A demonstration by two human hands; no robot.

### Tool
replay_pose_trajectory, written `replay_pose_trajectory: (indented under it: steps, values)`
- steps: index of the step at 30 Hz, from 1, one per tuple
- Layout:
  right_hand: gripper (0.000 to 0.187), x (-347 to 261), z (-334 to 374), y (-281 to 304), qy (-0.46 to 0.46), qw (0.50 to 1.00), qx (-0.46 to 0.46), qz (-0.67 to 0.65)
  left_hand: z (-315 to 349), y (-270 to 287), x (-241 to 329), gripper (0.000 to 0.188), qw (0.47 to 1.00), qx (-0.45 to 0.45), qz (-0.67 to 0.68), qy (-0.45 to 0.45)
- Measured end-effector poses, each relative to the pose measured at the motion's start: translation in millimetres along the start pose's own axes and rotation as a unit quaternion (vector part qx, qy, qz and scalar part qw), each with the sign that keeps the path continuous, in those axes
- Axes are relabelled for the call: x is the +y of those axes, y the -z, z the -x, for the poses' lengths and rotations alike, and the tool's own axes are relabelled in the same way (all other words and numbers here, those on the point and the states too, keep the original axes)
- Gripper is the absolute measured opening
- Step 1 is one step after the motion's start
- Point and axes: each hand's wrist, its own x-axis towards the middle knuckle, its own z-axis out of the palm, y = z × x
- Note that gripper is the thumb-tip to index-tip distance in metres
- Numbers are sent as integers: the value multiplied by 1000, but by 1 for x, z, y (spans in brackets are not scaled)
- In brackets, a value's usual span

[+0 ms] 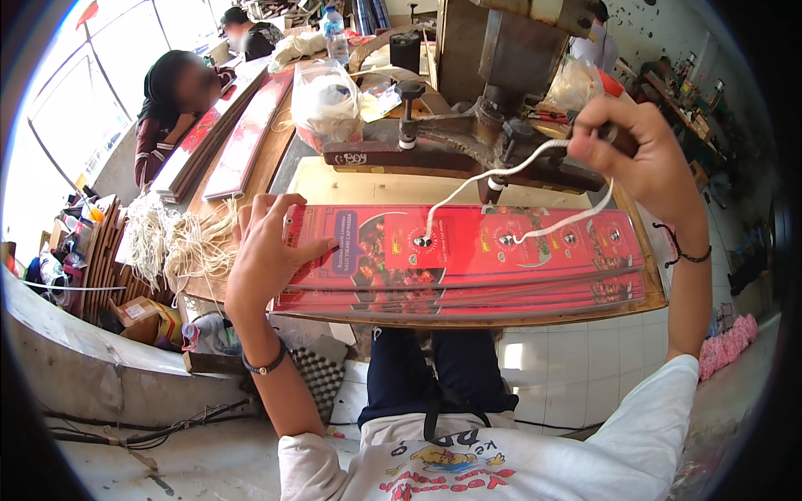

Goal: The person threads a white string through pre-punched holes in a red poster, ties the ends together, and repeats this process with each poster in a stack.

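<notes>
A stack of long red printed panels (pixel 468 277) with food pictures lies across the worktable in front of me. A white cord (pixel 476 178) rises from two dark-rimmed spots in the top panel and loops up to my right hand (pixel 639 154). That hand is raised above the panels' right end, with fingers and thumb closed on the cord. At the left end of the stack rests my left hand (pixel 271 246), fingers spread and thumb stretched over the top panel. Its fingertips lie near the far edge.
Behind the panels stands a heavy metal press (pixel 468 125) with a black knob. A bundle of loose white cords (pixel 200 242) hangs at the table's left. Further left are stacked long boards (pixel 242 159) and a bag of string (pixel 326 104). A person (pixel 171 100) leans over the far-left boards.
</notes>
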Motion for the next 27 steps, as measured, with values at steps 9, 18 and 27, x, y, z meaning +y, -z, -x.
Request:
replay_pose_trajectory:
  steps: [9, 18, 27]
  values:
    - [23, 75, 30, -17, -103, 974, -157, 123, 1, -13, 6, 57, 992, 66, -93, -54]
    - [24, 53, 18, -54, -14, 991, -100, 91, 6, -11, 1, 38, 995, 78, -27, -62]
    - [14, 51, 4, -120, 115, 981, -112, 112, 54, -7, -7, 27, 987, 158, 26, 26]
